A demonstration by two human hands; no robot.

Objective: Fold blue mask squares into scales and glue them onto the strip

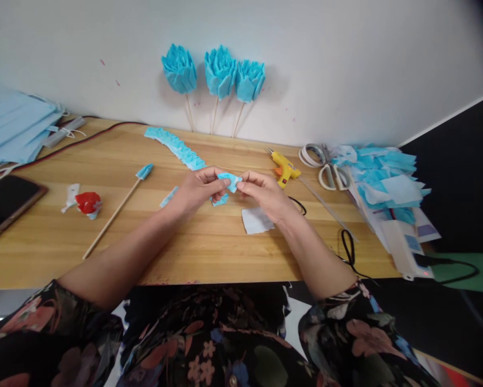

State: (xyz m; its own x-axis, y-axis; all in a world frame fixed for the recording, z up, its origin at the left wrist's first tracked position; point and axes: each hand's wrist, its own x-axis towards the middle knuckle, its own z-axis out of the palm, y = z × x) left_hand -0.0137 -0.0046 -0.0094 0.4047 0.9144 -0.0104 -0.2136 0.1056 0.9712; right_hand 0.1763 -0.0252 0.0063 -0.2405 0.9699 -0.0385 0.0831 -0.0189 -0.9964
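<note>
Between my two hands, over the middle of the table, is a small folded piece of blue fabric (229, 181). My left hand (205, 186) pinches its left end, and my right hand (260, 191) pinches its right end. Another blue scrap (220, 200) lies just below the fingers. A whitish fabric square (256, 221) rests partly beneath my right hand. Beside my left hand is a narrow pale blue strip (169, 196). Behind it, a row of folded blue petals (176, 147) runs diagonally. To the left lies a wooden stick (112, 217) with a blue bud (144, 171) on its tip.
Three blue fabric flowers (220, 72) on sticks lean against the wall. At right are a yellow glue gun (285, 165), tape (312, 155), scissors (333, 176), a blue fabric pile (386, 174) and a white power strip (405, 250). Face masks (18, 126), a phone (9, 204) and a red item (89, 203) lie left.
</note>
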